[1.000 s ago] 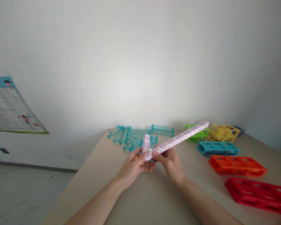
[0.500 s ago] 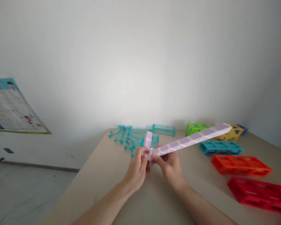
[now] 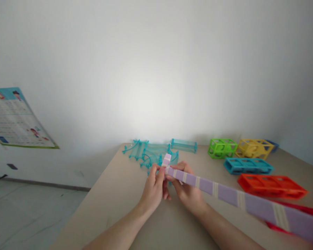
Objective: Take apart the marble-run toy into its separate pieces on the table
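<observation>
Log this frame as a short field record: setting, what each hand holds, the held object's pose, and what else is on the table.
setting: beige table against a white wall
left hand: pinches the short bent end of the purple-and-white segmented strip
right hand: grips the same strip just past the bend
strip pose: long section runs toward the lower right, near the camera
behind hands: clear teal curved pieces
right side: green, yellow, teal, orange open frames
wall: poster
</observation>
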